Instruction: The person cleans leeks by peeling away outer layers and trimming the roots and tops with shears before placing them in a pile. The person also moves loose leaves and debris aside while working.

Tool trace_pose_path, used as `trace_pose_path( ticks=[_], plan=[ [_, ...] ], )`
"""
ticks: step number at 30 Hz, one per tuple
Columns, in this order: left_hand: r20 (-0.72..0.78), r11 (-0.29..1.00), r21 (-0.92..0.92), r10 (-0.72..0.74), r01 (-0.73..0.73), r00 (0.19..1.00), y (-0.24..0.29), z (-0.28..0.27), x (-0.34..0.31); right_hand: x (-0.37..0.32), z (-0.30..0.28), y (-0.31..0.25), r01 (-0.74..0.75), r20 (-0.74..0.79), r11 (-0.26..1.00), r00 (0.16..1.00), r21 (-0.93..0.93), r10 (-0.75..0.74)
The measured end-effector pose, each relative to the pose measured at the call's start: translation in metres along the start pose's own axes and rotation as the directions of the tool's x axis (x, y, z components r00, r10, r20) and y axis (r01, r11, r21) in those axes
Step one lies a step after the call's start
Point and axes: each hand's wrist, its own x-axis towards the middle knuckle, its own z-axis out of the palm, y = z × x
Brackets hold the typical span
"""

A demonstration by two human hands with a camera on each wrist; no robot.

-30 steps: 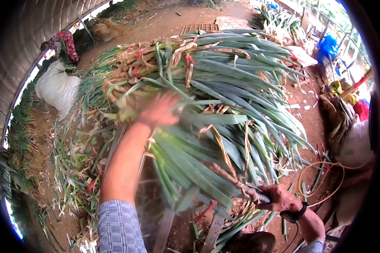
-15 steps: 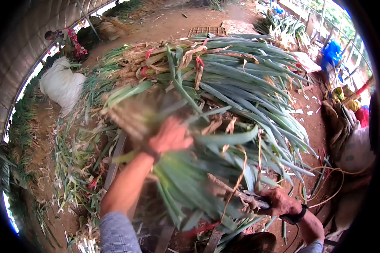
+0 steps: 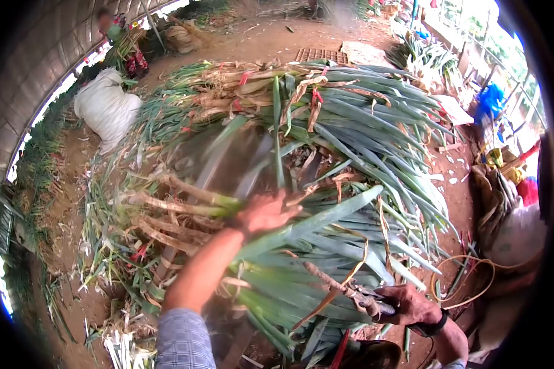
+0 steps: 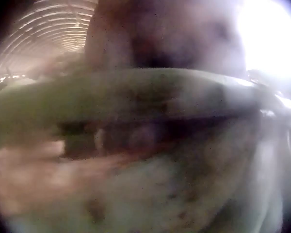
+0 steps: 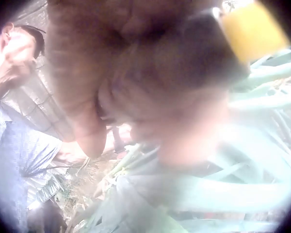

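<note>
Far left on the earth floor (image 3: 240, 37) lies a full white sack (image 3: 108, 107). Nearer on that side is a strip of loose trimmings (image 3: 114, 246), green leaves mixed with dry skins.

The left hand (image 3: 266, 212), on a bare forearm coming out of a blue checked sleeve (image 3: 181, 341), has its fingers curled round a bunch of green onions (image 3: 197, 198) and holds it above the heap. The pale, soil-stained stalk ends fan out to the left of the hand, and the long green leaves run off to the right and toward the near side. In the left wrist view everything is blurred; a broad green leaf (image 4: 136, 92) crosses the frame just under the hand.

Behind and to the right of the bunch is a big pile of green onions (image 3: 351, 117). Its bundles are bound with red ties (image 3: 317, 95), stalks to the left and leaves to the right. A slatted wooden pallet (image 3: 323, 55) lies on the ground beyond it.

Near right, the right hand (image 3: 409, 304) is closed round a dark handle. A brown, soil-caked stalk (image 3: 335, 284) runs up and left from its fist; I cannot tell what the tool is. The right wrist view shows only the blurred hand, close up, over pale green leaves (image 5: 242, 160).

A loop of yellowish hose (image 3: 481, 261) lies on the floor just right of that hand.
</note>
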Motion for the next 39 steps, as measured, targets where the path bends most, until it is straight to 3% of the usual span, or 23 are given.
trace_pose_path(
  ticks=[2, 4, 5, 6, 7, 10, 16, 19, 22, 23, 26, 27, 28, 30, 31, 33, 34, 35, 37, 39],
  plan=[
    [0.009, 1.0, -0.019, 0.019, -0.018, 1.0, 0.006, 0.0, -0.012, -0.009, 0.01, -0.004, -0.007, -0.016, 1.0, 1.0, 0.007, 0.007],
    [-0.077, 0.992, -0.009, 0.123, -0.124, 0.989, -0.003, 0.016, -0.022, -0.016, 0.014, -0.01, 0.031, 0.0, 0.996, 1.0, -0.078, -0.031],
    [-0.119, 0.984, 0.0, 0.178, -0.18, 0.977, -0.011, 0.031, -0.026, -0.022, 0.023, -0.003, 0.047, -0.011, 0.999, 0.999, -0.001, -0.047],
    [-0.159, 0.972, 0.011, 0.235, -0.236, 0.959, -0.014, 0.046, -0.031, -0.029, 0.026, -0.01, 0.02, 0.009, 0.999, 1.0, -0.036, -0.019],
    [-0.198, 0.971, 0.031, 0.237, -0.236, 0.951, -0.009, 0.052, -0.041, -0.035, 0.026, -0.019, -0.006, 0.028, 0.997, 1.0, -0.072, 0.008],
    [-0.131, 0.976, 0.094, 0.209, -0.197, 0.969, -0.003, 0.065, -0.077, -0.061, 0.036, -0.032, -0.055, 0.039, 0.988, 0.997, -0.144, 0.061],
    [-0.37, 0.95, 0.193, 0.303, -0.246, 0.878, 0.003, 0.128, -0.16, -0.139, 0.073, -0.043, -0.134, -0.033, 0.966, 0.991, -0.219, 0.13],
    [-0.316, 0.978, 0.133, 0.196, -0.162, 0.928, 0.028, 0.141, -0.211, -0.178, 0.096, -0.063, -0.136, -0.075, 0.958, 0.99, -0.252, 0.121],
    [-0.359, 0.97, 0.215, 0.182, -0.109, 0.915, 0.037, 0.177, -0.248, -0.212, 0.116, -0.095, -0.102, -0.067, 0.949, 0.994, -0.297, 0.086],
    [-0.524, 0.929, 0.363, 0.265, -0.069, 0.809, 0.044, 0.193, -0.264, -0.222, 0.122, -0.104, -0.114, -0.072, 0.946, 0.993, -0.303, 0.097],
    [-0.374, 0.965, 0.251, 0.166, -0.073, 0.912, 0.068, 0.219, -0.299, -0.237, 0.13, -0.134, -0.192, -0.001, 0.91, 0.979, -0.368, 0.206],
    [-0.361, 0.979, 0.178, 0.16, -0.1, 0.919, 0.082, 0.229, -0.31, -0.24, 0.138, -0.141, -0.177, -0.042, 0.932, 0.984, -0.316, 0.173],
    [-0.386, 0.977, 0.176, 0.18, -0.119, 0.905, 0.097, 0.24, -0.321, -0.242, 0.143, -0.134, -0.103, -0.067, 0.947, 0.994, -0.305, 0.086],
    [-0.431, 0.972, 0.179, 0.218, -0.154, 0.876, 0.126, 0.259, -0.341, -0.24, 0.155, -0.16, -0.166, -0.083, 0.881, 0.986, -0.444, 0.144],
    [-0.383, 0.966, 0.166, 0.249, -0.199, 0.89, 0.141, 0.249, -0.362, -0.234, 0.158, -0.175, -0.222, -0.057, 0.831, 0.973, -0.51, 0.225],
    [-0.435, 0.915, -0.143, 0.284, -0.377, 0.854, 0.144, 0.244, -0.387, -0.224, 0.164, -0.171, -0.099, -0.043, 0.824, 0.995, -0.558, 0.091],
    [-0.466, 0.841, -0.289, 0.293, -0.457, 0.835, 0.142, 0.246, -0.397, -0.218, 0.165, -0.166, -0.039, -0.032, 0.814, 0.999, -0.58, 0.026],
    [-0.759, 0.844, -0.217, 0.169, -0.49, 0.628, 0.137, 0.249, -0.409, -0.212, 0.167, -0.165, -0.043, -0.03, 0.823, 0.999, -0.567, 0.032],
    [-0.885, 0.907, -0.293, -0.137, -0.302, 0.445, 0.116, 0.244, -0.436, -0.199, 0.171, -0.162, -0.05, -0.026, 0.806, 0.999, -0.59, 0.043],
    [-0.861, 0.887, -0.46, -0.434, -0.045, 0.264, 0.085, 0.265, -0.45, -0.187, 0.174, -0.147, -0.015, -0.021, 0.792, 1.0, -0.611, 0.003]
  ],
)
